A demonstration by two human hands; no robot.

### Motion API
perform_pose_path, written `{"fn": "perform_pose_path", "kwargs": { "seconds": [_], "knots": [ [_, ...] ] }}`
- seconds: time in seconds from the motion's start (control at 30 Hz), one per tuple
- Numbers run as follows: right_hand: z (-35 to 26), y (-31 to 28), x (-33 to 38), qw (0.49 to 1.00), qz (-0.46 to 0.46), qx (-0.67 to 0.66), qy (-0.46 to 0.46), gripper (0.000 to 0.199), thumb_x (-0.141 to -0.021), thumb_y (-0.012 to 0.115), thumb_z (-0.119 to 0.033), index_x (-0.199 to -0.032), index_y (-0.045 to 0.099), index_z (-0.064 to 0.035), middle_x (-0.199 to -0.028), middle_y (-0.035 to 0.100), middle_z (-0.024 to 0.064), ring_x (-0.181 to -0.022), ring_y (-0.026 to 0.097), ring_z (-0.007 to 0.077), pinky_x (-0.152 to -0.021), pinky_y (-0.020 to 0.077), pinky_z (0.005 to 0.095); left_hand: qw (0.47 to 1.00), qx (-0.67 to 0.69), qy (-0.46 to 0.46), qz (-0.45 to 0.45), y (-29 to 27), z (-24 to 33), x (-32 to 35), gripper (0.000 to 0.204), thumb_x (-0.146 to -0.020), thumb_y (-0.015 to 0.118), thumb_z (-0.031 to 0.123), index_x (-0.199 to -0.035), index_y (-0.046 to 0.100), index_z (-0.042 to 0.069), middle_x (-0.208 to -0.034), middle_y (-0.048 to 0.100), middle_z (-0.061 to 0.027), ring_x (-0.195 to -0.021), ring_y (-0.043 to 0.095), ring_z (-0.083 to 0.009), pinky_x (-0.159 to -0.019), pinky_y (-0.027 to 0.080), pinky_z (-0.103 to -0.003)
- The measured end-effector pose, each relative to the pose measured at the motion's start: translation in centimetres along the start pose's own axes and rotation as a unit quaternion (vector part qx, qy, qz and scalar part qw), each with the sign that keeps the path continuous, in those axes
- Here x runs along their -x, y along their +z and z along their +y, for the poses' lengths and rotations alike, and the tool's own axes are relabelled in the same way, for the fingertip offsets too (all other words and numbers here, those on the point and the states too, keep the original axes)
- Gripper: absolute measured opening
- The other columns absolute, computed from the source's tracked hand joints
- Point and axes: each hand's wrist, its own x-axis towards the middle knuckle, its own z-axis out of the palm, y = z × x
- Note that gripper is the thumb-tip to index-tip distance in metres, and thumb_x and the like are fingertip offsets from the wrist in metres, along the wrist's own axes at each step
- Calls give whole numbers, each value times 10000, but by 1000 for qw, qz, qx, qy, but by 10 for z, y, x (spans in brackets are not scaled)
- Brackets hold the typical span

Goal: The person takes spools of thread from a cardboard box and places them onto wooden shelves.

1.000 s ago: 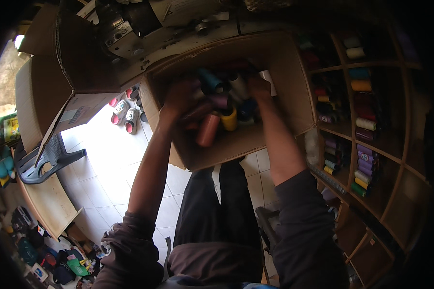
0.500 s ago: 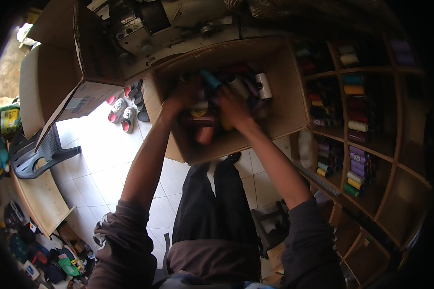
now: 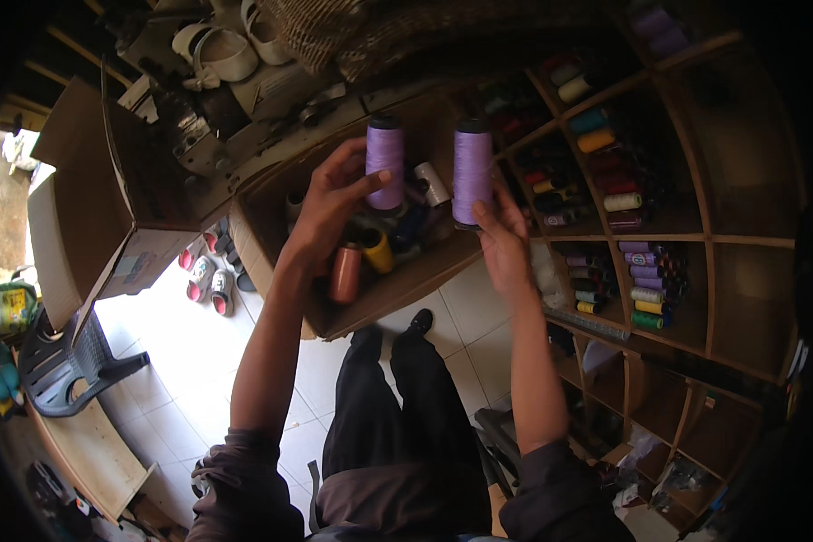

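Head view, left hand (image 3: 327,200), right hand (image 3: 506,242), both clamped on purple spools (image 3: 385,172), gap between, carton rim (image 3: 255,248) below

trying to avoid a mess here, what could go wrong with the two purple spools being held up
The right hand grips its purple spool near the lower end, so the tall upper part might tip. The left hand has its thumb on the other purple spool; if that grip slackens, it could drop toward the cardboard box. There it might knock loose spools, such as the yellow spool or the orange spool.
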Motion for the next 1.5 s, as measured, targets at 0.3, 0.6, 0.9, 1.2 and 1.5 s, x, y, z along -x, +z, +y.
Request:
{"fn": "perform_pose_path", "kwargs": {
  "seconds": [0.3,0.6,0.9,1.2,1.5],
  "knots": [
    [-113,-92,5,948,163,99,-256,568,-804,747,-10,-1306,483,-29,-1201,593,62,-1100,572,148,-990,429,307,959,20,173,-223,218,24,-109,471,-840,715,86,-1258,514,5,-1099,608,-74,-974,585,-139,-824,482,-280],
    [-227,-228,-24,822,337,254,-382,450,-814,747,-83,-1201,538,13,-1067,653,114,-999,630,184,-864,489,311,886,-163,357,-245,424,20,-209,442,-750,772,105,-1139,613,-33,-1030,634,-184,-936,631,-271,-827,485,-381],
    [-338,-333,-132,693,529,370,-322,389,-760,775,-185,-1085,644,-16,-1043,688,185,-1011,651,361,-858,499,436,841,-298,408,-193,566,24,-363,531,-693,826,153,-1149,623,-30,-1035,670,-243,-972,642,-401,-868,503,-425],
    [-379,-407,-203,658,576,419,-246,352,-749,789,-179,-1020,618,-33,-1020,687,183,-1007,653,350,-860,525,438,817,-367,436,-89,635,8,-436,520,-661,858,176,-1111,660,10,-1059,681,-217,-1042,636,-365,-896,504,-428],
    [-387,-445,-239,636,615,401,-238,294,-767,761,-140,-1011,639,-30,-1026,685,187,-1005,650,359,-852,527,447,820,-345,452,-63,661,2,-460,419,-676,836,147,-1056,703,33,-1006,695,-209,-981,663,-365,-866,523,-422]
  ]
}}
